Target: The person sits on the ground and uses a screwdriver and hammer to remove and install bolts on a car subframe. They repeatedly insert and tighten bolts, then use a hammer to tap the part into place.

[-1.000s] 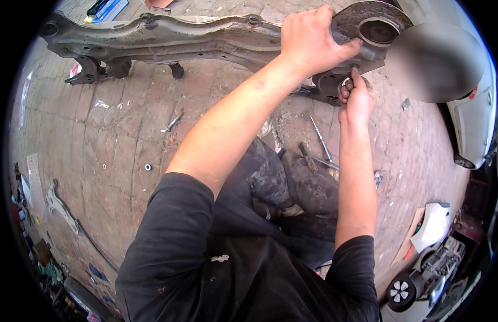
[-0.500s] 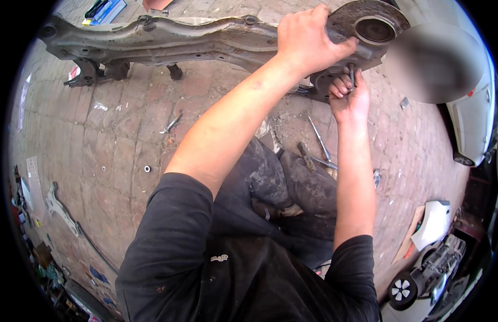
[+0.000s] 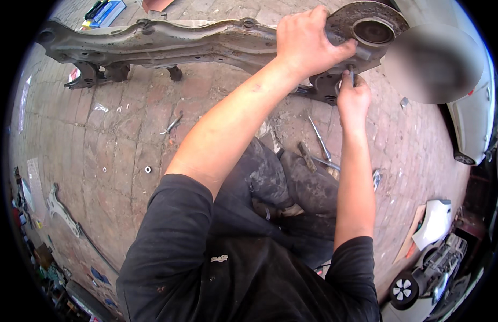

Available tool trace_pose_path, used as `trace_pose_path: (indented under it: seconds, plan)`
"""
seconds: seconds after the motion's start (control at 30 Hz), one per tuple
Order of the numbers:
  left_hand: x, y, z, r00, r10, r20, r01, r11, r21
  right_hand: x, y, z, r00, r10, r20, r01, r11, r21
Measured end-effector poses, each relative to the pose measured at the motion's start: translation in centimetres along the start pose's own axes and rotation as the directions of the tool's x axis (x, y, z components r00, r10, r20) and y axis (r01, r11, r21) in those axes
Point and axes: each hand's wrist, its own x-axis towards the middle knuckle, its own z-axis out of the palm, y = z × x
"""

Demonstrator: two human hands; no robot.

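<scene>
A long, grimy grey metal subframe [image 3: 206,40] spans the top of the view. My left hand [image 3: 308,43] grips its right end, thumb beside the round bushing [image 3: 373,32] in a rusty plate. Just below, my right hand [image 3: 353,96] pinches a small metal pin or bolt [image 3: 352,75] upright at a hole in the bracket. A long steel tool [image 3: 320,138], a short dark bar [image 3: 307,156] and a loose bolt [image 3: 174,122] lie on the floor below.
White cars [image 3: 474,129] stand at the right, near a white panel [image 3: 431,222], a wheel [image 3: 402,290] and machinery. A suspension arm [image 3: 66,212], small rings [image 3: 148,169], a blue box [image 3: 107,13] and clutter lie around on the brick floor [image 3: 125,118]. An oval blur covers the upper right.
My right fingers have shifted and closed on the small metal piece, which shows more now. The left hand and subframe end have moved slightly left.
</scene>
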Motion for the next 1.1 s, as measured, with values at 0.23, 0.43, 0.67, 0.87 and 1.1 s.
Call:
trace_pose_path:
  seconds: [0.23,0.43,0.67,0.87,1.1]
  plan:
    - [-0.1,0.3,0.2,1.0,-0.024,-0.008,0.024,0.998,0.058,-0.6,0.1,-0.5,0.819,0.114,0.562,-0.56,-0.055,0.827]
    - [-0.4,-1.7,2.0,0.987,0.107,-0.123,-0.084,0.98,0.179,-1.0,0.0,0.6,0.817,0.051,0.575,-0.497,-0.444,0.745]
    - [-0.7,-1.4,1.5,0.99,0.109,-0.091,-0.091,0.979,0.18,-0.7,-0.6,-0.7,0.996,-0.045,-0.071,0.029,0.976,-0.217]
    - [-1.1,-1.4,2.0,0.981,0.12,-0.153,-0.091,0.979,0.184,0.3,0.7,-0.1,0.974,0.212,0.085,-0.227,0.936,0.27]
    - [-1.1,-1.4,2.0,0.977,0.155,-0.143,-0.123,0.97,0.208,-0.2,0.7,-0.7,0.833,0.208,0.513,-0.544,0.138,0.828]
